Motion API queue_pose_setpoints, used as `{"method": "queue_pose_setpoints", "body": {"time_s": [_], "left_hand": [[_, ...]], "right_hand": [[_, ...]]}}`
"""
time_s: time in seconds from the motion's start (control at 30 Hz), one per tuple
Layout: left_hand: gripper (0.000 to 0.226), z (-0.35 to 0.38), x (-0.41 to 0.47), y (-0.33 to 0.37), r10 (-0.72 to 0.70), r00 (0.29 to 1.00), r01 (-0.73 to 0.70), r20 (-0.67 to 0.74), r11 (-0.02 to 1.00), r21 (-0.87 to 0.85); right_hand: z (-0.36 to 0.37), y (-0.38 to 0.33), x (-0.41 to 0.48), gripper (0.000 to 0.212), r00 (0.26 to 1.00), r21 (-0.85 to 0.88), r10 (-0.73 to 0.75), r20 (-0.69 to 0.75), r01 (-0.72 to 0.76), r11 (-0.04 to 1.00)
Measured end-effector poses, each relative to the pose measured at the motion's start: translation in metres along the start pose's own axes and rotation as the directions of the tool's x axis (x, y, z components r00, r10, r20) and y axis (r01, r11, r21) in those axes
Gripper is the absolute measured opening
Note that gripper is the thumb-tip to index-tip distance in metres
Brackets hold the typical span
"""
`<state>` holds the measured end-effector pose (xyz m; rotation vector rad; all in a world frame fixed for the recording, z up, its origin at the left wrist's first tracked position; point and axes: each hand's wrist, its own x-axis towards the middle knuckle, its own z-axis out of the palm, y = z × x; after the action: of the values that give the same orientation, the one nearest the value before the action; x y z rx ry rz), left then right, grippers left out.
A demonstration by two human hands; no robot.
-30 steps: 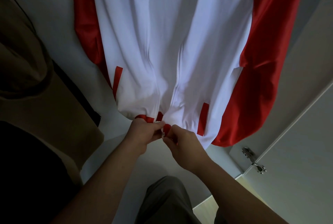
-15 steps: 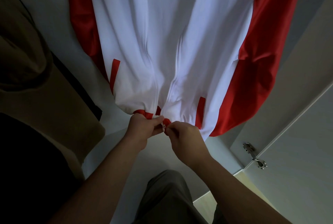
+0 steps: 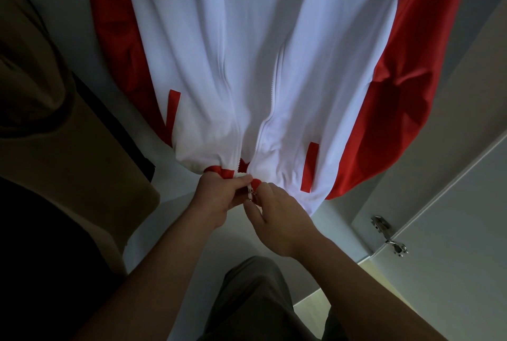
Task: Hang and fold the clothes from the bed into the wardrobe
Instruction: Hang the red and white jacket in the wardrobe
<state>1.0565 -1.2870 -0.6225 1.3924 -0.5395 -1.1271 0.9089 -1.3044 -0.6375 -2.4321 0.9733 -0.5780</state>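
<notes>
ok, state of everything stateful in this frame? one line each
jacket: hanging, front unzipped
zipper slider: at the bottom hem, pinched between both hands
left hand: shut on the left hem end
right hand: shut on the right hem end at the slider
wardrobe door: open, hinge exposed

hinge: a metal hinge point(image 3: 389, 236) sits low on the right, on the edge of a pale panel
floor: a strip of light wooden floor point(image 3: 310, 310) shows at the bottom, right of centre
trousers: a grey-green trouser leg point(image 3: 247, 299) fills the bottom centre
</notes>
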Motion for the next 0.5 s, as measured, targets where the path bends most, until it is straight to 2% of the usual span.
{"method": "queue_pose_setpoints", "body": {"time_s": [0.13, 0.2, 0.27, 0.37, 0.5], "left_hand": [[0.022, -0.003, -0.001, 0.005, -0.040, 0.997, 0.043, 0.068, 0.998, -0.038], [0.037, -0.009, -0.001, 0.007, -0.143, 0.982, 0.156, 0.125, 0.983, -0.099], [0.048, -0.019, 0.001, 0.007, -0.217, 0.967, 0.229, 0.130, 0.969, -0.089], [0.039, -0.029, 0.003, 0.003, -0.196, 0.980, 0.193, 0.047, 0.979, 0.063], [0.029, -0.042, 0.001, -0.001, -0.099, 0.995, 0.099, -0.013, 0.995, 0.027]], "right_hand": [[0.005, 0.003, 0.002, 0.023, 0.996, -0.071, -0.083, -0.037, 0.080, 0.994], [0.008, 0.003, 0.004, 0.027, 0.996, -0.058, -0.077, -0.052, 0.073, 0.996], [0.011, 0.002, 0.006, 0.028, 0.994, -0.065, -0.069, -0.081, 0.064, 0.996], [0.012, 0.001, 0.008, 0.028, 0.993, -0.076, -0.060, -0.098, 0.053, 0.996], [0.013, 0.000, 0.008, 0.031, 0.997, -0.128, -0.055, -0.045, 0.049, 0.991]]}}
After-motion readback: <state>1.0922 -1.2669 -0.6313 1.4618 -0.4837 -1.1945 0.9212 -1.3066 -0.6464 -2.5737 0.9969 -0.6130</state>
